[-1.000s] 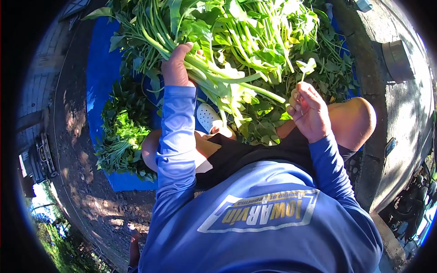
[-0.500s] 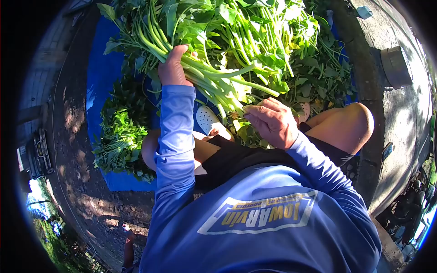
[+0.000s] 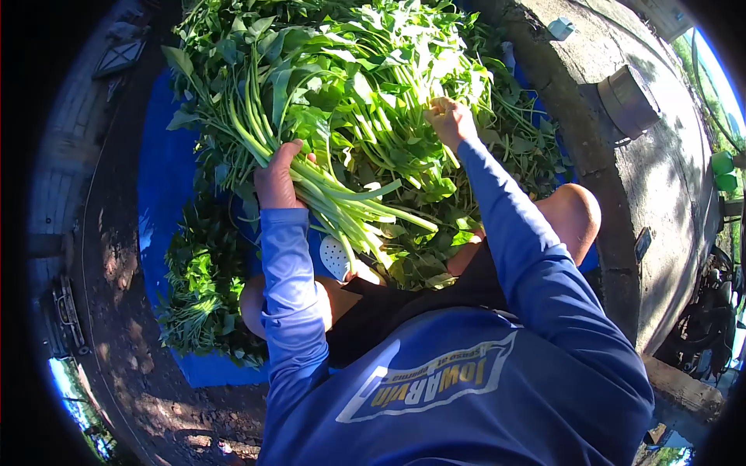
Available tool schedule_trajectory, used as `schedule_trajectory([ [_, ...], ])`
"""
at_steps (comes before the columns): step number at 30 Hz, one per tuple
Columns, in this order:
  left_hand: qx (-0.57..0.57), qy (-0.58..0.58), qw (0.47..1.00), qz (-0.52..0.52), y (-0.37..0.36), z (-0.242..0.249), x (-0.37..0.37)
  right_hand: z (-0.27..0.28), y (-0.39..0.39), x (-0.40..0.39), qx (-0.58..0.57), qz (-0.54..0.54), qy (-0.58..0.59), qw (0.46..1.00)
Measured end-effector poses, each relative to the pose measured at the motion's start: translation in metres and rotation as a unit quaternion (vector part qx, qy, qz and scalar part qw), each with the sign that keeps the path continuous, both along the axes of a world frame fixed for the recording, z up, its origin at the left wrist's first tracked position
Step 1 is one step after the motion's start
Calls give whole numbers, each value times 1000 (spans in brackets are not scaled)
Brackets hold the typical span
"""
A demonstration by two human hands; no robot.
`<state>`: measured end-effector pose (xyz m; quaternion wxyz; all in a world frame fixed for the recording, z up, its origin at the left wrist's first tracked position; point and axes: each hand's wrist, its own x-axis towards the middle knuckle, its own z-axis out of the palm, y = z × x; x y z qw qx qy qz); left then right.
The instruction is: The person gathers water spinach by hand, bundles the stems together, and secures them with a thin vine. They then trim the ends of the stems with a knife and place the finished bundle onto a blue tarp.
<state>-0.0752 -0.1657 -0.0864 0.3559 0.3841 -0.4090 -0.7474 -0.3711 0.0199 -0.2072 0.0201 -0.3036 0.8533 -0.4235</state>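
Outdoors, hands work leafy greens (image 3: 350,70) over blue tarp (image 3: 167,186) beside concrete wall (image 3: 660,179).

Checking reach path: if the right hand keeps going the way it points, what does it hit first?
Likely the heap of leafy greens: the right hand already reaches into it, fingers among the stems. Depth is unclear.

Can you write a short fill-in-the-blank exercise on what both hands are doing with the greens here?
1. The left hand is closed around a bunch of greens by its ____.
2. The right hand reaches into the loose pile of greens, which lies on a ____ tarp.
3. Both arms wear long ____ sleeves.

Missing words: stems; blue; blue
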Motion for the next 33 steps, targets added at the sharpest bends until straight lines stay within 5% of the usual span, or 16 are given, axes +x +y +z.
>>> schedule_trajectory([
  [4, -29, 15, 999, -16, 9, -7, 3, 10, -6, -5, 71, 42, 50, 995],
  [6, -31, 8, 999, -17, 9, -10, 5, 35, -1, -15, 78, 59, -24, 995],
  [8, -47, 0, 999, -14, 5, -19, 7, 83, 3, -22, -2, 86, -268, 960],
  [12, -71, -28, 997, -7, 4, -11, 9, 199, 22, -31, -85, 98, -406, 905],
  [19, -63, 7, 998, -2, 10, -6, 3, 317, 63, -13, -144, 168, -307, 926],
  [26, -75, 32, 996, -18, 9, -19, -5, 283, 32, 47, -108, 107, -36, 988],
  [30, -73, 8, 997, -14, 14, -35, -10, 232, 2, 120, -73, 155, -51, 984],
  [33, -16, 44, 998, -41, 24, -37, -11, 140, -13, 155, -40, 229, -166, 958],
])
